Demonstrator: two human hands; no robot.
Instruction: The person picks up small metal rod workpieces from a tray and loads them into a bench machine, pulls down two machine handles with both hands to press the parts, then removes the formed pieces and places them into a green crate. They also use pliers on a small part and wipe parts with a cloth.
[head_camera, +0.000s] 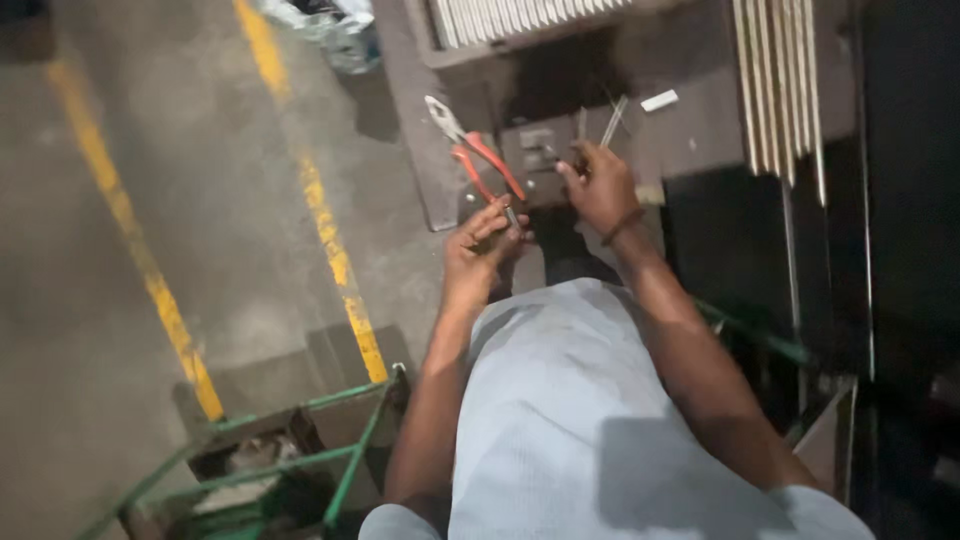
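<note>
My left hand (483, 248) pinches a small metal piece (511, 215) between thumb and fingers, just below a pair of red-handled pliers (472, 148) lying on the metal bench (700, 130). My right hand (598, 185) is closed around thin metal rods (611, 123) that stick up over a small grey block (538, 150) on the bench. Both hands are close together in front of my light grey shirt.
Bundles of pale metal rods (778, 80) lie on the bench at right and at the top (520, 15). A green metal frame (300, 460) stands on the concrete floor at lower left. Yellow floor lines (330, 220) run diagonally. A small white piece (659, 100) rests on the bench.
</note>
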